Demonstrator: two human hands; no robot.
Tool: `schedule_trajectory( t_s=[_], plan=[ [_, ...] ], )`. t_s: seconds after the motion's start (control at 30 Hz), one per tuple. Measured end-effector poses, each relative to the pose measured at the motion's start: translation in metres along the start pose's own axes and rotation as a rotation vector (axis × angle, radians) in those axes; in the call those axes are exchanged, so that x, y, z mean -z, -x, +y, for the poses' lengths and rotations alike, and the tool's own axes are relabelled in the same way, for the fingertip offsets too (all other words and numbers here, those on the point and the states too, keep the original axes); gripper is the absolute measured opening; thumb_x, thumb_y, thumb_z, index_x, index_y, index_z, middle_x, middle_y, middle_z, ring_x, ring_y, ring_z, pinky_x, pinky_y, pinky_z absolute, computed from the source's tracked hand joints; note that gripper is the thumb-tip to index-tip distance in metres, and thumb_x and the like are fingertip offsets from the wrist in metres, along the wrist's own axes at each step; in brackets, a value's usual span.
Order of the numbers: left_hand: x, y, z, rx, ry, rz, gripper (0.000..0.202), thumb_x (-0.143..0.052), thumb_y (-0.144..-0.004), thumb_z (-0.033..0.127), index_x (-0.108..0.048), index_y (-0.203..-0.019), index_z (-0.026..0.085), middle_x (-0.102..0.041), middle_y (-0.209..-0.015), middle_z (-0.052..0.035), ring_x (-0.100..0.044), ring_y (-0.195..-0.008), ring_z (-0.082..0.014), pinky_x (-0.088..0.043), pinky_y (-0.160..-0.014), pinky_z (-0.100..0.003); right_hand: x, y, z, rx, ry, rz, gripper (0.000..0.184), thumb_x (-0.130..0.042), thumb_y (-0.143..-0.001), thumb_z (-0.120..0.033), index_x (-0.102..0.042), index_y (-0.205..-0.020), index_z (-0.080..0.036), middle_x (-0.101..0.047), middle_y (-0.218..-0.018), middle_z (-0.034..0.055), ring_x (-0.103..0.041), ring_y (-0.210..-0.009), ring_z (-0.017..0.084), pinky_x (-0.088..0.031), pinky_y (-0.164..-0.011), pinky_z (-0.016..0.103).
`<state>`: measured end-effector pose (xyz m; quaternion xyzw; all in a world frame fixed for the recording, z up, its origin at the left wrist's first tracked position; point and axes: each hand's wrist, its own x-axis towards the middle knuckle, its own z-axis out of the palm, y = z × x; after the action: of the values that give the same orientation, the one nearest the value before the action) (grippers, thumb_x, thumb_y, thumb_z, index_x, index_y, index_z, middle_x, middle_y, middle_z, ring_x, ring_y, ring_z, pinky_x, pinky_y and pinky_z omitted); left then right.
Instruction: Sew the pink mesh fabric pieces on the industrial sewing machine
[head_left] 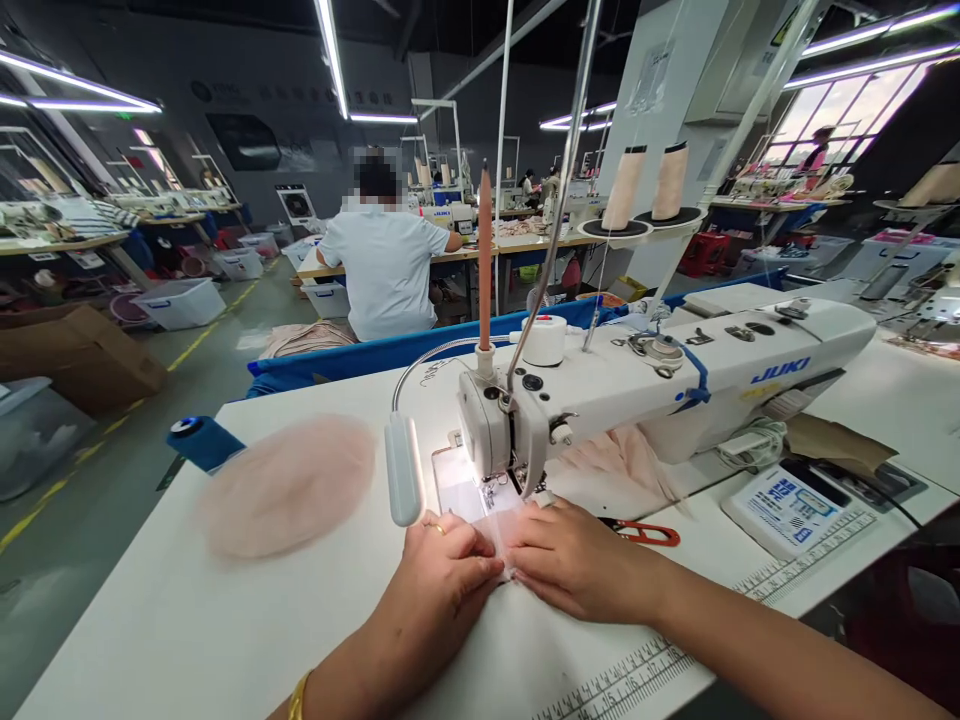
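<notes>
Close in front of the needle of a white JUKI sewing machine (495, 430), a small piece of sheer pale-pink fabric (498, 528) lies under both hands. My left hand (448, 572) has its fingers curled, with thumb and forefinger pinching the fabric's near left edge. From the right, my right hand (581, 562) grips the same fabric, its fingertips together and almost meeting the left thumb. The needle area is lit by a small lamp (403, 470). Just beyond the right hand lie orange-handled thread snips (651, 534), partly hidden by it.
A sheer pink fabric piece (289, 490) lies on the left of the white table, near a blue thread cone (202, 442). More pink fabric (619, 465) sits beneath the machine arm. A printed white box (784, 508) stands right. Ahead, a person (386, 260) sits at another table.
</notes>
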<state>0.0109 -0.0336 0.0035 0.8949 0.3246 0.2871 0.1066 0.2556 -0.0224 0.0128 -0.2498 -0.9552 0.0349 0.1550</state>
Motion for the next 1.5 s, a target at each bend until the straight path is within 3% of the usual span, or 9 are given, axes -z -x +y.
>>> schedule_trajectory(
  t_s=[0.13,0.43,0.73,0.93,1.03,1.23,1.37,1.5],
  plan=[
    [0.005,-0.002,0.007,-0.037,-0.022,-0.019,0.028,-0.051,-0.103,0.015,-0.076,-0.095,0.026,-0.073,-0.084,-0.0001,-0.061,-0.074,-0.0178,-0.037,-0.085,-0.043,0.0,0.006,0.001,-0.001,0.011,0.074,0.012,-0.057,-0.1,-0.016,-0.065,-0.092,-0.018,-0.068,-0.085,0.0008,-0.052,-0.083,0.019,-0.036,-0.081,0.036],
    [0.001,-0.003,0.008,-0.02,-0.113,0.004,0.034,-0.047,-0.103,0.014,-0.073,-0.086,0.025,-0.073,-0.082,0.0003,-0.062,-0.071,-0.0167,-0.038,-0.083,-0.041,-0.005,0.005,0.002,-0.038,0.017,0.108,0.014,-0.053,-0.1,-0.016,-0.062,-0.089,-0.019,-0.066,-0.082,-0.0001,-0.048,-0.079,0.018,-0.033,-0.082,0.036],
    [0.003,-0.012,-0.003,-0.006,-0.178,0.001,0.035,-0.044,-0.103,0.013,-0.076,-0.093,0.024,-0.078,-0.095,-0.0024,-0.066,-0.079,-0.0196,-0.044,-0.083,-0.039,-0.01,-0.003,0.007,-0.138,0.106,0.109,0.022,-0.053,-0.1,-0.016,-0.058,-0.08,-0.019,-0.066,-0.081,0.0025,-0.046,-0.077,0.021,-0.034,-0.081,0.036],
    [0.006,-0.016,-0.01,-0.03,-0.229,0.026,0.037,-0.042,-0.104,0.014,-0.077,-0.098,0.023,-0.078,-0.1,-0.0044,-0.067,-0.085,-0.0201,-0.048,-0.09,-0.04,-0.01,-0.005,0.007,-0.18,0.103,0.12,0.012,-0.056,-0.095,-0.011,-0.064,-0.092,-0.019,-0.073,-0.1,0.0052,-0.051,-0.085,0.023,-0.036,-0.081,0.037],
    [0.006,-0.015,-0.006,-0.069,-0.227,0.046,0.037,-0.042,-0.103,0.011,-0.076,-0.094,0.022,-0.078,-0.097,-0.0033,-0.066,-0.082,-0.0195,-0.047,-0.086,-0.039,-0.01,-0.004,0.004,-0.141,0.031,0.08,0.02,-0.052,-0.096,-0.009,-0.065,-0.108,-0.019,-0.073,-0.106,0.0066,-0.056,-0.092,0.023,-0.039,-0.085,0.038],
    [0.005,-0.011,-0.002,-0.071,-0.197,0.049,0.035,-0.043,-0.101,0.006,-0.074,-0.092,0.021,-0.078,-0.091,-0.0011,-0.065,-0.076,-0.0181,-0.043,-0.083,-0.04,-0.012,0.001,0.002,-0.16,0.013,0.057,0.017,-0.054,-0.094,-0.009,-0.066,-0.1,-0.019,-0.073,-0.104,0.006,-0.059,-0.093,0.023,-0.038,-0.089,0.039],
    [0.005,-0.012,-0.005,-0.067,-0.208,0.048,0.037,-0.041,-0.102,0.006,-0.074,-0.095,0.02,-0.079,-0.094,-0.0021,-0.065,-0.077,-0.0184,-0.043,-0.084,-0.04,-0.015,-0.001,0.005,-0.19,0.013,0.049,0.022,-0.054,-0.09,-0.005,-0.065,-0.102,-0.019,-0.073,-0.106,0.0058,-0.058,-0.086,0.022,-0.039,-0.089,0.039],
    [0.005,-0.015,-0.01,-0.052,-0.24,0.034,0.036,-0.041,-0.102,0.007,-0.074,-0.096,0.02,-0.079,-0.097,-0.0037,-0.064,-0.078,-0.0192,-0.047,-0.08,-0.036,-0.016,-0.005,0.008,-0.197,0.017,0.067,0.023,-0.054,-0.092,-0.005,-0.067,-0.105,-0.019,-0.074,-0.112,0.0057,-0.057,-0.092,0.024,-0.041,-0.089,0.04]
  ],
)
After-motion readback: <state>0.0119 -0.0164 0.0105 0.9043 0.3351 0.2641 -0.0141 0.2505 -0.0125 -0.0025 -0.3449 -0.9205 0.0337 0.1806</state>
